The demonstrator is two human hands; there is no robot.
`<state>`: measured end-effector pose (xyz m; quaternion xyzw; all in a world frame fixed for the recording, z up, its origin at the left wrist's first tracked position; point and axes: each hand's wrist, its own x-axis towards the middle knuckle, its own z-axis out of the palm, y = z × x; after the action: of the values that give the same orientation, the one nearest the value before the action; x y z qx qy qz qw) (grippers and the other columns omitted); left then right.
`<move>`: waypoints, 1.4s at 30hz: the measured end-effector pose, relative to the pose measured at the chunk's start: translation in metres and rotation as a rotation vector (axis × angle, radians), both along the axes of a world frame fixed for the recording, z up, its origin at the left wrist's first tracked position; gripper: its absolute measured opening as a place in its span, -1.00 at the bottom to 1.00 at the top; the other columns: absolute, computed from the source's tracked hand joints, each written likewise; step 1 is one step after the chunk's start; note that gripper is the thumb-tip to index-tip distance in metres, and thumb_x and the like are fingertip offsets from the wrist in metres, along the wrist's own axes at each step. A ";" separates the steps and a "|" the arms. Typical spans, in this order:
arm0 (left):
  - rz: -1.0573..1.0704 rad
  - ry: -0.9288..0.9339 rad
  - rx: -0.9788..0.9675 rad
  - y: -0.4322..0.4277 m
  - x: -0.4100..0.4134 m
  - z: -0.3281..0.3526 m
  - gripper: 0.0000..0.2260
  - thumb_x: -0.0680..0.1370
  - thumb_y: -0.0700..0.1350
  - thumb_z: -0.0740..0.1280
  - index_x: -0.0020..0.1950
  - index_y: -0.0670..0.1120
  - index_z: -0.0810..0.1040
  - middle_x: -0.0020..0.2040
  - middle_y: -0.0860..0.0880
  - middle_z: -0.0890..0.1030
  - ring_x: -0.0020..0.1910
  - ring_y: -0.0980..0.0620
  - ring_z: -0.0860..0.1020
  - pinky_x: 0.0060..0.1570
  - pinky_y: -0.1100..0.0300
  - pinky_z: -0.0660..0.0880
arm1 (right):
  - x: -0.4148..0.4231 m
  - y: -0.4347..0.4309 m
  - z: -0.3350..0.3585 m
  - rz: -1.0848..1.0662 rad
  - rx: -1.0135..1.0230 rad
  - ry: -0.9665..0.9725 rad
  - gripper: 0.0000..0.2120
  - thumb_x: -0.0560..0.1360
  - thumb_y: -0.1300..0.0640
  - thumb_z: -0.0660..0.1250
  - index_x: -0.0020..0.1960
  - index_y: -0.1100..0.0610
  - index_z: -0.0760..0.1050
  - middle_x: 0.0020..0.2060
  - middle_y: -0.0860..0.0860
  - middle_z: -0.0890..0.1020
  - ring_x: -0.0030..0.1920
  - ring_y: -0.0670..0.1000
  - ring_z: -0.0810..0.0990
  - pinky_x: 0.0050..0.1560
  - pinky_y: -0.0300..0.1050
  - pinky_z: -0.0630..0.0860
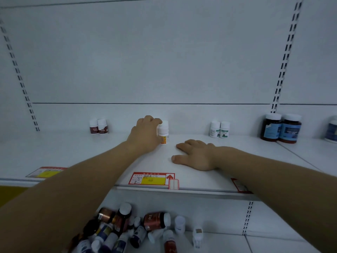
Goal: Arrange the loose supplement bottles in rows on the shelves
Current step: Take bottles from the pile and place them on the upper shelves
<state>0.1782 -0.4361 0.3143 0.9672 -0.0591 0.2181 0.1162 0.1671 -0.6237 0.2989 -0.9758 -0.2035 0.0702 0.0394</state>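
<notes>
Supplement bottle (pixel 163 133), small, white, orange label: upright on the upper shelf (pixel 82 152), about mid-width and toward the back. The left hand (pixel 145 134) grips it from the left, fingers curled round cap and body, and hides the bottle's left side. A second white bottle (pixel 165 122) stands directly behind it; whether the two touch cannot be told.

The right hand (pixel 196 156) lies palm down on the same shelf, right of the gripped bottle and apart from it. Its fingers are straight and it holds nothing.

Other items on the upper shelf, all upright along the back:
- dark-red-label pair (pixel 98 126), left of the left hand, side by side
- green-label pair (pixel 219 129), right of the right hand, side by side
- two amber bottles (pixel 280 127) with blue labels, further right, touching
- white jar (pixel 331 129), cut off by the right edge of the view

On the front edge of the shelf is a red and yellow price tag (pixel 151 178) at centre. A second tag (pixel 46 172) sits at left, and a third tag (pixel 240 185) at right is partly covered by the right forearm.

On the lower shelf (pixel 273 241) is a heap of loose bottles (pixel 138 229), mixed sizes, most lying on their sides. The left forearm crosses in front of the heap's left part.
</notes>
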 end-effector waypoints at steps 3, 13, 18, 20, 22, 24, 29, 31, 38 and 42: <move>-0.017 0.072 -0.108 0.004 -0.028 0.010 -0.49 0.46 0.08 0.41 0.35 -0.02 0.39 0.33 -0.04 0.40 0.27 -0.07 0.39 0.22 0.07 0.34 | -0.005 0.000 0.006 -0.010 0.057 -0.015 -0.20 0.43 -0.48 0.03 0.53 -0.06 0.11 0.52 0.02 0.17 0.49 0.09 0.17 0.46 0.11 0.14; 0.108 0.212 -0.173 0.019 -0.196 0.009 -0.50 0.52 0.09 0.33 0.43 0.05 0.30 0.47 0.06 0.28 0.40 0.05 0.29 0.26 0.23 0.22 | -0.065 0.043 0.050 0.192 0.302 -0.250 -0.38 0.55 -0.29 0.08 0.49 0.04 0.21 0.48 0.07 0.28 0.45 0.09 0.25 0.38 -0.02 0.20; 0.257 0.346 -0.165 0.031 -0.270 -0.030 -0.48 0.53 0.09 0.32 0.46 0.06 0.27 0.47 0.04 0.27 0.33 0.01 0.37 0.21 0.19 0.32 | -0.139 0.090 0.033 0.463 0.397 -0.230 -0.43 0.57 -0.23 0.12 0.49 0.02 0.23 0.47 0.03 0.28 0.43 0.06 0.27 0.36 -0.08 0.21; 0.302 0.414 -0.162 0.040 -0.293 -0.054 -0.48 0.53 0.08 0.33 0.46 0.04 0.27 0.48 0.01 0.27 0.36 0.00 0.35 0.27 0.16 0.32 | -0.166 0.107 0.017 0.563 0.395 -0.219 -0.44 0.57 -0.23 0.13 0.48 0.02 0.24 0.45 0.04 0.31 0.40 0.07 0.30 0.34 -0.05 0.25; 0.323 0.481 -0.184 0.049 -0.311 -0.079 -0.51 0.54 0.05 0.33 0.43 0.00 0.31 0.45 -0.03 0.31 0.34 -0.01 0.37 0.23 0.19 0.33 | -0.186 0.122 -0.003 0.633 0.359 -0.179 -0.44 0.57 -0.21 0.14 0.49 0.01 0.22 0.46 0.04 0.30 0.42 0.07 0.29 0.37 -0.03 0.24; 0.319 0.523 -0.202 0.059 -0.321 -0.103 -0.53 0.55 0.03 0.32 0.42 -0.03 0.33 0.43 -0.06 0.34 0.34 -0.03 0.36 0.20 0.22 0.32 | -0.194 0.136 -0.024 0.658 0.298 -0.136 -0.43 0.58 -0.20 0.14 0.51 0.01 0.19 0.49 0.03 0.25 0.45 0.07 0.25 0.40 -0.03 0.20; 0.345 0.624 -0.273 0.100 -0.319 -0.166 -0.45 0.54 0.07 0.32 0.48 -0.03 0.24 0.48 -0.05 0.27 0.40 -0.04 0.30 0.27 0.18 0.28 | -0.174 0.171 -0.082 0.592 0.185 -0.038 -0.43 0.58 -0.19 0.15 0.49 0.04 0.21 0.45 0.08 0.31 0.41 0.12 0.30 0.36 0.01 0.29; 0.338 0.671 -0.265 0.123 -0.310 -0.191 -0.42 0.54 0.09 0.31 0.50 -0.02 0.21 0.51 -0.03 0.22 0.43 -0.03 0.26 0.36 0.13 0.25 | -0.159 0.186 -0.110 0.528 0.158 0.014 -0.49 0.57 -0.16 0.17 0.44 0.05 0.28 0.36 0.11 0.40 0.33 0.14 0.39 0.24 -0.01 0.37; 0.221 0.810 -0.245 0.220 -0.250 -0.268 -0.42 0.55 0.09 0.29 0.50 -0.06 0.20 0.50 -0.06 0.21 0.45 -0.03 0.23 0.42 0.10 0.19 | -0.100 0.241 -0.212 0.256 0.160 0.229 -0.78 0.53 -0.12 0.24 0.05 0.02 0.44 -0.13 -0.02 0.49 -0.12 0.04 0.50 -0.22 -0.16 0.37; 0.199 0.875 -0.290 0.263 -0.207 -0.310 -0.39 0.54 0.07 0.32 0.51 -0.06 0.18 0.51 -0.06 0.21 0.44 -0.04 0.25 0.42 0.08 0.22 | -0.075 0.261 -0.270 0.115 0.122 0.287 -0.58 0.51 -0.17 0.26 0.21 0.11 0.44 0.09 0.07 0.55 0.09 0.14 0.54 0.01 -0.12 0.45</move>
<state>-0.0288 -0.1729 0.0040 0.9430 0.1196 -0.1938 0.2428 0.0917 -0.3623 0.0290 -0.9382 -0.2553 0.1987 0.1232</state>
